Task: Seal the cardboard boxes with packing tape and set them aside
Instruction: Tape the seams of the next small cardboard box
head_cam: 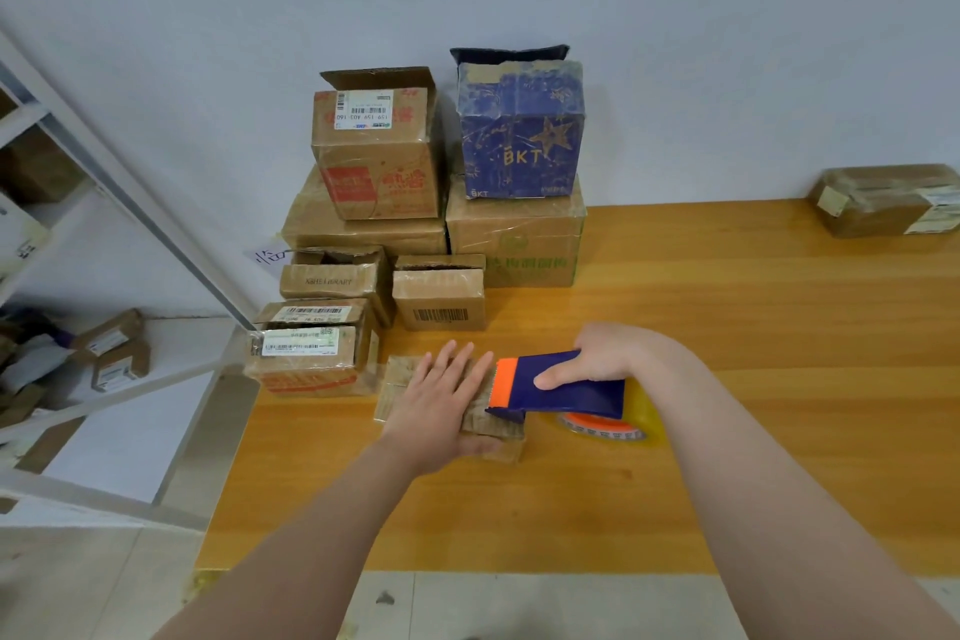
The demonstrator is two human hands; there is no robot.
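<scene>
A small flat cardboard box (400, 379) lies on the orange wooden table (727, 379) near its left end. My left hand (441, 400) presses flat on the box top, fingers straight and spread. My right hand (608, 359) grips a blue tape dispenser (566, 385) with an orange blade guard and a roll of clear tape (618, 424). The dispenser's blade end sits on the right part of the box, right beside my left fingertips. My left hand hides most of the box top.
A pile of cardboard boxes (374, 156) stands at the table's back left against the wall, with a blue box (519, 130) on top. One taped box (888, 200) sits at the far right. A white metal shelf (104, 234) with parcels stands to the left.
</scene>
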